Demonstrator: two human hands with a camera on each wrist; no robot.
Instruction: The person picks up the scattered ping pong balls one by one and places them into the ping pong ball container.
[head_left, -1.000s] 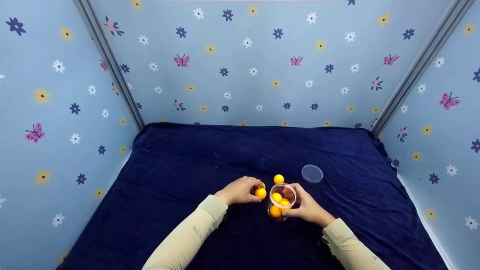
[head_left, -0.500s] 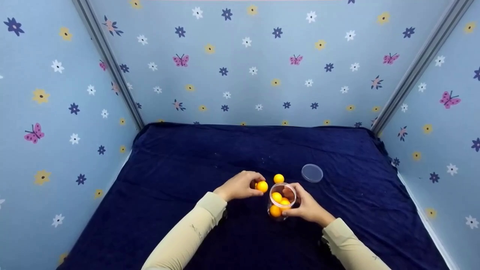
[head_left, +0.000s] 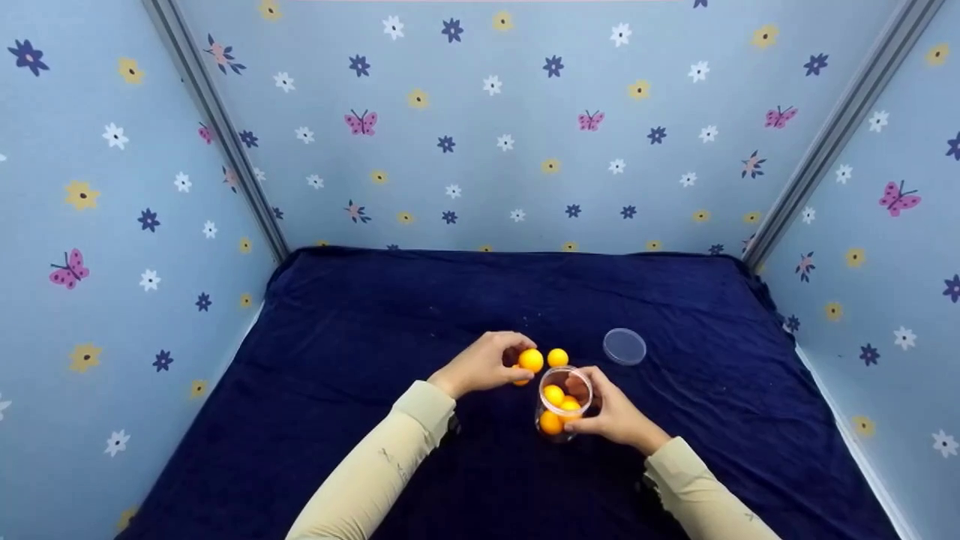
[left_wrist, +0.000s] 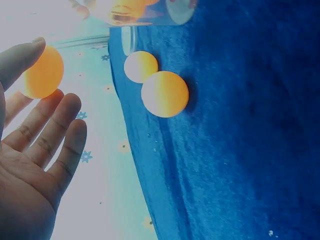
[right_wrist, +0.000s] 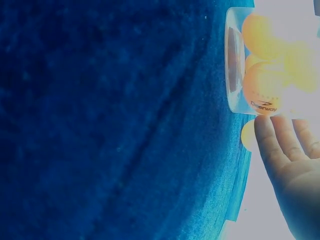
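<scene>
My left hand (head_left: 486, 364) pinches an orange ping-pong ball (head_left: 531, 360) between thumb and fingers, raised above the cloth to the left of the jar. In the left wrist view the other fingers (left_wrist: 70, 140) stretch out past the ball. Partly hidden below this hand, a second ping-pong ball (head_left: 520, 382) lies on the cloth. A third ball (left_wrist: 141, 67) rests just behind the jar. My right hand (head_left: 613, 411) grips the clear, lidless plastic jar (head_left: 561, 376) round its right side. Several orange balls (right_wrist: 265, 87) sit inside, one with dark printing.
A clear round lid (head_left: 625, 346) lies flat behind and to the right of the jar. Dark blue cloth (head_left: 420, 300) covers the table. Patterned light blue walls (head_left: 480, 150) stand at the back and both sides.
My left hand has lifted a ball off the cloth and carried it up and slightly right, uncovering another ball underneath. The right hand and jar have stayed in place.
</scene>
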